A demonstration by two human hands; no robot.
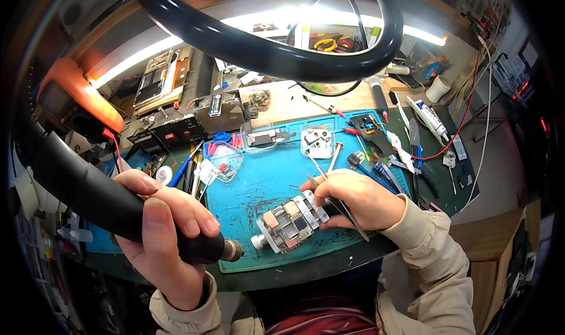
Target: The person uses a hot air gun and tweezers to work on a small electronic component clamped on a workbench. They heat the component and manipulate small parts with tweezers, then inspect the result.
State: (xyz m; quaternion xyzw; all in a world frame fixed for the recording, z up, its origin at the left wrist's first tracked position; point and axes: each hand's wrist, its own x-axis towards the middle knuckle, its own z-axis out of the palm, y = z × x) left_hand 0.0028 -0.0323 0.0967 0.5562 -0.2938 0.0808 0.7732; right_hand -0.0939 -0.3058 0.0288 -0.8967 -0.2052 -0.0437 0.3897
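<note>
My left hand (165, 223) is wrapped round the thick black handle of a hot air gun (88, 185). Its metal nozzle points right, a short way left of a small metal clamp holder (266, 236). Gripped in that holder is a small circuit board (287, 224) with copper-coloured and silver patches. My right hand (365, 200) holds metal tweezers (356, 224), tips pointing up and left, away from the board. Fingers of the same hand rest at the holder's right end. The holder lies tilted on a blue work mat (235, 197).
Clear plastic trays of small parts, one with metal shields (318, 141), stand behind the holder. Screwdrivers, brushes and a white tube (429, 122) crowd the right side. A black hose (247, 47) loops overhead. An orange multimeter (82, 94) stands at the left.
</note>
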